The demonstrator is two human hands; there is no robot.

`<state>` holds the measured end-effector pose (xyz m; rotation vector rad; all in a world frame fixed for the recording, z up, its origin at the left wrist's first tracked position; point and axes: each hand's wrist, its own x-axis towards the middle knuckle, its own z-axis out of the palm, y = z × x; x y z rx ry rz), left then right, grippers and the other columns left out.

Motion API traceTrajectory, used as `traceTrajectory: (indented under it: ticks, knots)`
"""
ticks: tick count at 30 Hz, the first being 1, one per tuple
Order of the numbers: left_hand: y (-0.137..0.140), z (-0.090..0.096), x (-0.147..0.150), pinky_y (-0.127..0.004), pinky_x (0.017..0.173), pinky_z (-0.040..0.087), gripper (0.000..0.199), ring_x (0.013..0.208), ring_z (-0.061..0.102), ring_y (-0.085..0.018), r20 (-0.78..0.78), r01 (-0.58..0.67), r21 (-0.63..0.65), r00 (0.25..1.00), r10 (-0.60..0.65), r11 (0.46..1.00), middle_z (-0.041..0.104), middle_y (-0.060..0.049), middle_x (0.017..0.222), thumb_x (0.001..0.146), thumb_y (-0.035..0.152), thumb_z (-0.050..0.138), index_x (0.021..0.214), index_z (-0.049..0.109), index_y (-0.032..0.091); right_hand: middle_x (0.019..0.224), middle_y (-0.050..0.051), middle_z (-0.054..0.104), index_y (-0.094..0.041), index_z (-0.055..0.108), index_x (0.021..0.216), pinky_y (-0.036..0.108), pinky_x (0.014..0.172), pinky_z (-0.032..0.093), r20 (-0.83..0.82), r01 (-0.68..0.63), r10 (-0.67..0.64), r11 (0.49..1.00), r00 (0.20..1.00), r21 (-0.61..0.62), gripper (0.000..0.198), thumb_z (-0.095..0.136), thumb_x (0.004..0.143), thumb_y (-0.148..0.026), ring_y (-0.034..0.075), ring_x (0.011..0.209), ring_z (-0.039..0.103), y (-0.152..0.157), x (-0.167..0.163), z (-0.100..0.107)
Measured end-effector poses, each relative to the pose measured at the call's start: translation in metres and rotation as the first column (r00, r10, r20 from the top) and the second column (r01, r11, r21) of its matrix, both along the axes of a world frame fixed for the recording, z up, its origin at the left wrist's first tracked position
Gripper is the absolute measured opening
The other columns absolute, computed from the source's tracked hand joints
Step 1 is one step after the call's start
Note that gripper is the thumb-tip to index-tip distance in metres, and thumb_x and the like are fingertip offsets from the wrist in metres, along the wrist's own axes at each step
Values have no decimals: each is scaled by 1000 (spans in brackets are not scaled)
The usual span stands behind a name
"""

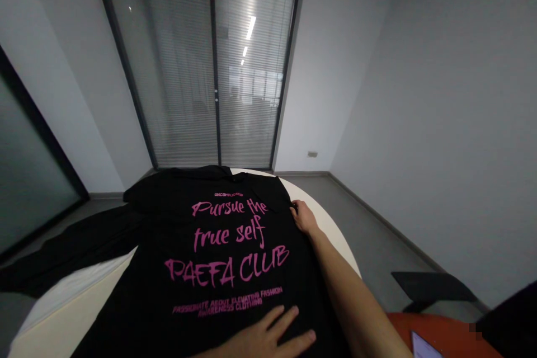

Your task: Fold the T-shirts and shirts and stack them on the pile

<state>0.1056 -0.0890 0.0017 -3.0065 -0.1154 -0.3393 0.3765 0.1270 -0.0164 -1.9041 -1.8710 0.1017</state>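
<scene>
A black long-sleeved shirt (155, 246) with pink lettering lies spread over a white round table (331, 229). One sleeve (84, 235) stretches out to the left, past the table's edge. The other sleeve does not show spread out on the right. Low in the view, my left hand (272, 338) rests on the shirt below the print, its fingers apart. At the shirt's right edge, near the shoulder, my right hand (305, 217) has its fingers closed on the dark fabric.
An orange seat (423, 321) with a phone-like device (424, 345) on it stands at the lower right, beside a black armrest-like part (432, 285). Behind the table is a glass door (251, 95) with blinds. A grey wall (453, 123) rises on the right.
</scene>
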Motion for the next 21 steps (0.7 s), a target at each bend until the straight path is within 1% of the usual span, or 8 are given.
traceTrajectory:
  ticks: [3,5,7,10,14,16,18,21]
  knots:
    - [3,10,-6,-49,114,36,55,145,32,-35,-17,-54,-152,998,52,987,27,-3,162,101,42,45,154,32,34,121,13,62,-14,58,123,27,94,43,4,-18,18,1000,1000,2,32,47,97,-29,20,108,61,-2,2,2]
    - [6,19,-12,-57,113,34,65,146,25,-40,-44,-130,-274,991,123,953,21,-10,162,99,52,46,157,24,32,122,13,63,-14,57,125,27,96,42,7,-26,26,1000,1000,10,33,46,98,-29,19,109,61,-7,2,4]
    - [8,25,-17,-60,113,32,63,146,21,-42,-74,-156,-358,988,139,920,19,-12,162,100,51,43,157,24,31,123,12,63,-15,56,127,27,97,41,14,-24,24,999,1000,22,34,46,97,-28,20,111,60,-15,0,8]
    - [11,29,-22,-62,115,27,58,148,17,-40,-92,-128,-432,991,98,893,18,-7,163,101,48,43,155,26,37,125,10,62,-20,53,133,29,92,42,60,-38,36,999,998,35,38,46,96,-24,21,110,60,-26,-5,16]
    - [19,41,-27,-62,118,21,71,149,15,-38,-63,-175,-488,984,165,855,18,-6,164,94,56,54,156,26,35,121,7,63,-27,56,130,27,81,42,180,-95,95,995,979,-9,36,39,98,-22,20,101,62,-35,-13,29]
    - [19,44,-25,-61,119,20,66,149,16,-37,-48,-163,-480,986,160,862,20,-6,163,96,50,53,155,28,34,119,7,63,-26,59,126,26,79,41,200,-82,88,996,976,-38,35,38,99,-22,19,99,62,-36,-16,33]
    - [14,36,-21,-58,121,18,57,150,17,-32,-33,-72,-471,997,64,879,22,-2,163,101,40,44,155,26,36,119,8,63,-25,59,127,26,79,41,204,-65,74,997,976,-49,35,38,100,-22,19,99,62,-34,-17,34]
    - [-1,2,-10,-44,122,26,55,148,25,-21,-10,78,-514,995,-97,854,31,8,159,105,27,31,156,17,43,121,8,62,-25,57,128,26,80,41,211,-68,75,997,975,-39,34,38,100,-24,19,101,62,-32,-16,32]
